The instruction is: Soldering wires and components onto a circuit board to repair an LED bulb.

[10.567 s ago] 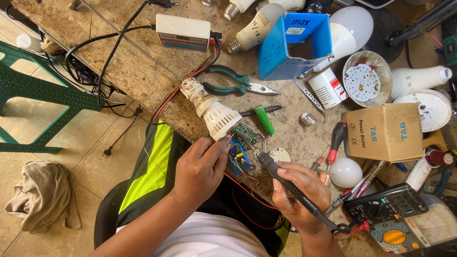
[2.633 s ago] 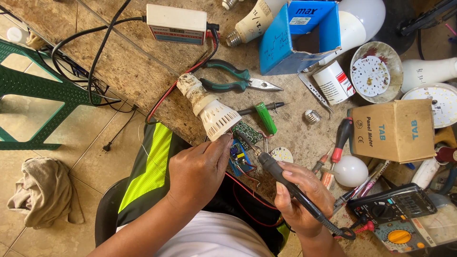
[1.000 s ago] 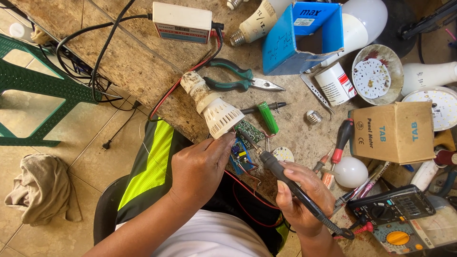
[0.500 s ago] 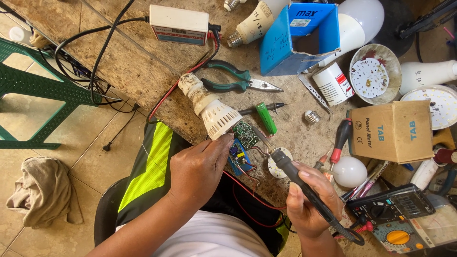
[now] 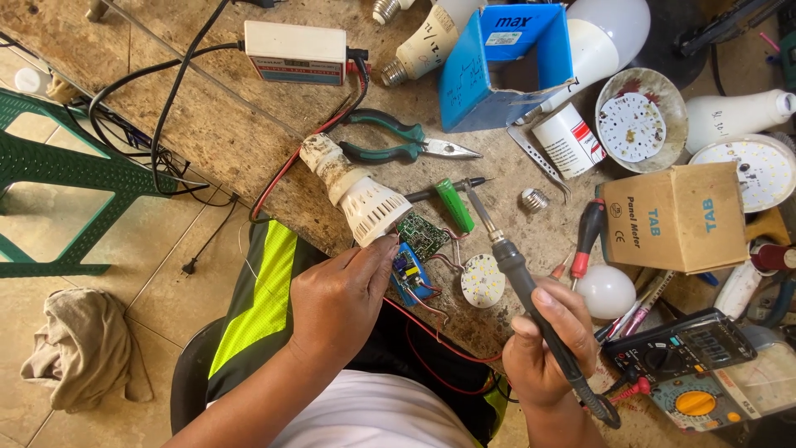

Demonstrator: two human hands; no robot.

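Observation:
My left hand (image 5: 344, 294) grips a white bulb housing (image 5: 355, 199) with a dirty screw base, along with a small blue circuit board (image 5: 409, 271) wired to a green board (image 5: 422, 235). A round white LED disc (image 5: 483, 280) hangs on thin wires beside them. My right hand (image 5: 551, 344) holds a dark soldering iron (image 5: 514, 270) like a pen. Its metal tip points up and away from the boards, toward a green-handled screwdriver (image 5: 452, 203) on the bench.
On the worn wooden bench lie green-handled pliers (image 5: 398, 141), a white power box (image 5: 294, 51) with cables, a blue open carton (image 5: 506, 66), a brown cardboard box (image 5: 676, 217), loose bulbs and LED plates, a black multimeter (image 5: 680, 353) and a red screwdriver (image 5: 587, 236). A green plastic stool (image 5: 58, 170) and a rag (image 5: 83, 348) are on the tiled floor.
My right hand has lifted the soldering iron off the boards and swung its tip up and to the right. My left hand keeps the housing and boards in place.

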